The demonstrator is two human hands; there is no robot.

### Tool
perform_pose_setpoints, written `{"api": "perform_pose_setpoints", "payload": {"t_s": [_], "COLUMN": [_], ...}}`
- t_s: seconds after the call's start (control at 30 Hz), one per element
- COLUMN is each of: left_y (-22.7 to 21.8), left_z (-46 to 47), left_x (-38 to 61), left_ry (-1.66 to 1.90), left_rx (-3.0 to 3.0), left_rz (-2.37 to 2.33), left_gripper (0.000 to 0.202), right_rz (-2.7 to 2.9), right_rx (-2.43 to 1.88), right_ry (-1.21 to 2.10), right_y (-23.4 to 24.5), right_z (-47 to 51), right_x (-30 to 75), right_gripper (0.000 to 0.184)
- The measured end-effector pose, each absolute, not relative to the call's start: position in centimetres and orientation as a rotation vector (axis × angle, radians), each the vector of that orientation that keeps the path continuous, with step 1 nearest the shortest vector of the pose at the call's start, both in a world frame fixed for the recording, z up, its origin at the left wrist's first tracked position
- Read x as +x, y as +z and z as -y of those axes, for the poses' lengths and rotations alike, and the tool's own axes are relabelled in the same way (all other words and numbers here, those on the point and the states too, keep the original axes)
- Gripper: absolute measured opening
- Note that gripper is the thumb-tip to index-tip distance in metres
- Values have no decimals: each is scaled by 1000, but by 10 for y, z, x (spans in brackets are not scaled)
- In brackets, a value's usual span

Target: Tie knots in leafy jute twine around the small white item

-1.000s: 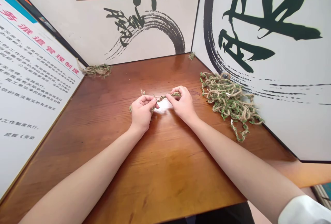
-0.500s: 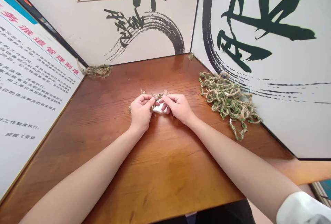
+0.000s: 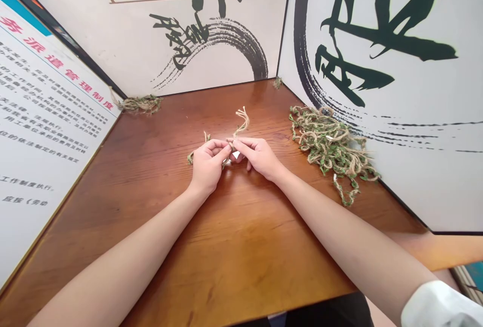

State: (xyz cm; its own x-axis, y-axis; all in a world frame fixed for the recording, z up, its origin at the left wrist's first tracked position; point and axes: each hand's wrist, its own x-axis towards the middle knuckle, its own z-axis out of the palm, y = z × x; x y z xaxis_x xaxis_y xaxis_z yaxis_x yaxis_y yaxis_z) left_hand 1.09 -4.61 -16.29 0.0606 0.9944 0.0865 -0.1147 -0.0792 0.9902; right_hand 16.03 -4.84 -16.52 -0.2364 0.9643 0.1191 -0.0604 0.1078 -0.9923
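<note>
A length of tan twine with green leafy bits [image 3: 241, 121] is pinched between my two hands over the middle of the table. Its frayed tan end sticks up beyond my right fingers, and a greener part shows past the far side of my left hand. My left hand [image 3: 208, 165] grips it with thumb and forefinger. My right hand [image 3: 260, 157] pinches it close by, the fingertips of both hands almost touching. The bit between the fingertips is mostly hidden. Something small and white shows just below the fingertips.
A tangled heap of leafy twine [image 3: 328, 141] lies at the right against a lettered panel [image 3: 415, 176]. A smaller bundle [image 3: 139, 104] rests in the far left corner, and a small tuft [image 3: 277, 82] at the back corner. Panels border the wooden table [image 3: 241, 246].
The twine's frayed end now stands up beyond my right fingers, where it lay low before. My fingertips have come closer together. The heap and bundles have stayed put.
</note>
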Motion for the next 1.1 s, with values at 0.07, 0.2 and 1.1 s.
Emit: {"api": "perform_pose_setpoints", "payload": {"t_s": [0.07,0.2,1.1], "left_y": [-164,-168,-172], "left_z": [46,45,45], "left_x": [10,9,8], "left_ry": [1263,1244,1169], "left_rx": [1241,1270,1328], "left_rz": [-1042,-1061,-1078], "left_gripper": [26,25,38], "right_rz": [1381,1267,939], "right_rx": [-973,-1017,-1023], "right_ry": [1317,1292,1336], "right_y": [-164,-163,-169], "right_z": [49,46,39], "right_x": [161,162,162], "right_gripper": [43,48,28]}}
